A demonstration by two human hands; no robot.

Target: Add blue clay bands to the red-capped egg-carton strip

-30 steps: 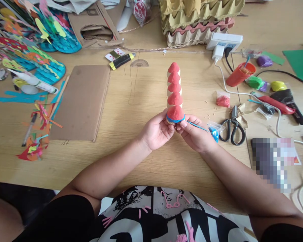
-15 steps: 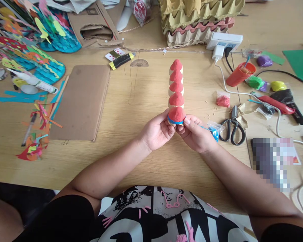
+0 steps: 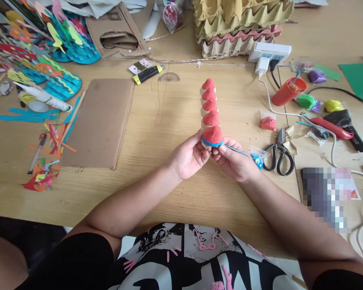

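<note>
A strip of egg carton cups [image 3: 211, 118], capped with red clay, points away from me. A thin blue band [image 3: 212, 143] curves around the front of its nearest cup. My left hand [image 3: 190, 158] is closed on the near left end of the strip, thumb along its side. At the near right edge, the thumb and fingers of my right hand [image 3: 236, 163] pinch a thin blue strand [image 3: 237, 150], whose free length trails rightward over the hand. Just beyond that hand lies a small bag of blue clay [image 3: 257, 160]. The fingertips under the strip are partly hidden.
Black-handled scissors [image 3: 280, 155] and a bag of red clay [image 3: 268, 121] lie to the right. An orange cup [image 3: 288, 92] leans near a power strip [image 3: 270, 53] with cables. Cardboard [image 3: 98, 123] and paper scraps [image 3: 45, 173] are on the left; egg trays [image 3: 242, 24] are stacked behind.
The far end of the strip has tipped lower and slightly left. My right thumb has shifted off the band's right end, and more of the blue strand shows.
</note>
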